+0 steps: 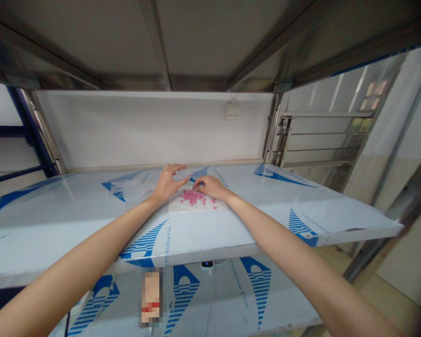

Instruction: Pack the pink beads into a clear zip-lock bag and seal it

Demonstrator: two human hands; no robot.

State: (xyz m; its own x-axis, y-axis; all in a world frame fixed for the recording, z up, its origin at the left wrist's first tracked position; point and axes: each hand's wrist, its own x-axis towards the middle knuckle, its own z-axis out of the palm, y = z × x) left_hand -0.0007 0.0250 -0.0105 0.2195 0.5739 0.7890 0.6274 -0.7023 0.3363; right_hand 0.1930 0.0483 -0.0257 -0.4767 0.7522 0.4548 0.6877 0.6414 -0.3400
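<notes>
Several small pink beads lie in a loose heap on a whitish sheet or flat bag; a few sit apart at its right side. My left hand is raised at the left of the heap, thumb and index finger curved with a gap between. A thin pale string with a pinkish bit shows at its fingertips and seems to be held there. Just above the beads, my right hand has its fingers bent together in a pinch. What lies between those fingertips is too small to make out.
Crumpled clear plastic lies left of my hands on the film-covered metal shelf. Another metal shelf hangs low overhead. On the lower level are a pixelated object and a small device with a white cable. A wall switch is behind.
</notes>
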